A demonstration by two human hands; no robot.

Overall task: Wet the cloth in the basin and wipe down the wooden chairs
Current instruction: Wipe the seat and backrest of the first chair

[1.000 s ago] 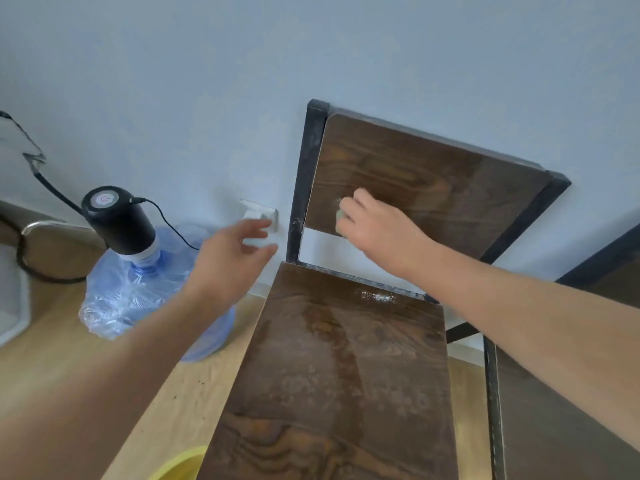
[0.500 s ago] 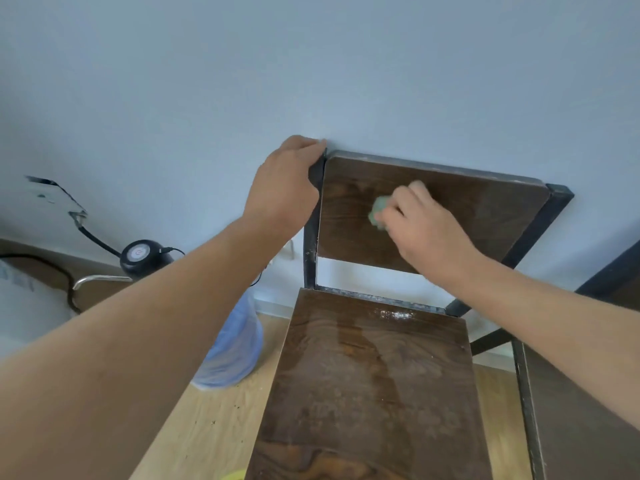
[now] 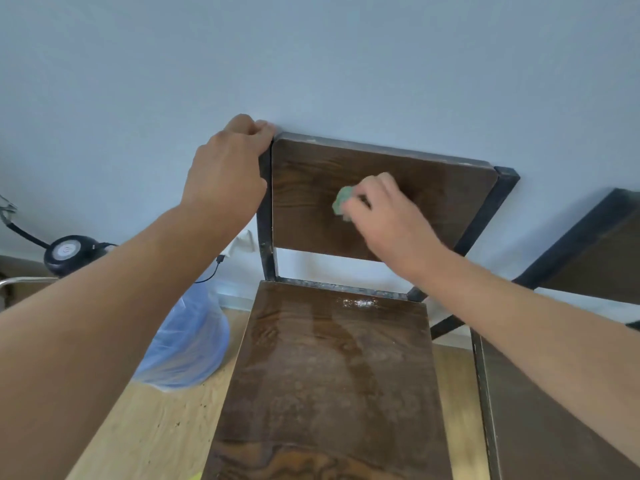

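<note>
A dark wooden chair (image 3: 332,375) with a black metal frame stands against the pale wall, its seat streaked with wet patches. My left hand (image 3: 228,171) grips the top left corner of the chair's frame. My right hand (image 3: 388,216) presses a small green cloth (image 3: 341,202) against the middle of the wooden backrest (image 3: 433,188); most of the cloth is hidden under my fingers. The basin is out of view except for a yellow sliver (image 3: 195,476) at the bottom edge.
A second wooden chair (image 3: 554,410) stands close on the right. On the left, a blue water bottle (image 3: 187,344) with a black pump top (image 3: 69,252) and cable sits on the light wooden floor (image 3: 149,420). A wall socket (image 3: 244,242) sits behind my left arm.
My left hand rose from beside the water bottle and took hold of the chair's top left corner. My right hand slid the cloth up and right across the backrest.
</note>
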